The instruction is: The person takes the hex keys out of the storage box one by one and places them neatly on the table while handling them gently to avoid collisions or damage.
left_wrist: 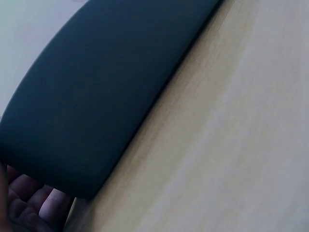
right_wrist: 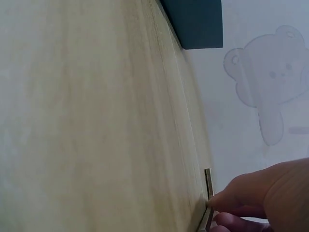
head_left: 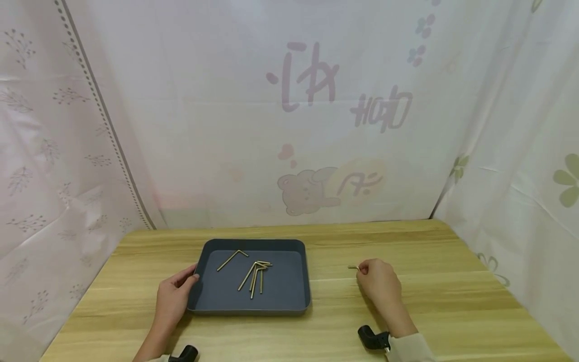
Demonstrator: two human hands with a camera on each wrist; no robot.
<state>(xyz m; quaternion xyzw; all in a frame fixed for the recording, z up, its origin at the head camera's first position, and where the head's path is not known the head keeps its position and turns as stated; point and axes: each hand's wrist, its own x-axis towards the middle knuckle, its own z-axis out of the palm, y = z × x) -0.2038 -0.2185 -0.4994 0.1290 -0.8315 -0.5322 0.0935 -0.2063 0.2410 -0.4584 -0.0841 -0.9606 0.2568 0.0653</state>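
A dark grey rectangular tray sits on the table, with several brass-coloured hex keys lying inside it. My left hand grips the tray's left side, thumb over the rim and fingers on the outer wall; in the left wrist view those fingers show at the corner below the tray wall. Right of the tray, my right hand pinches one L-shaped hex key between thumb and fingers. In the right wrist view, this hex key is close over the tabletop, its other part partly hidden by the fingertips.
The wooden table ends at the back against a printed curtain. Curtains also hang along both sides. A black wrist camera mount is strapped by the right sleeve, and another mount is at the left wrist.
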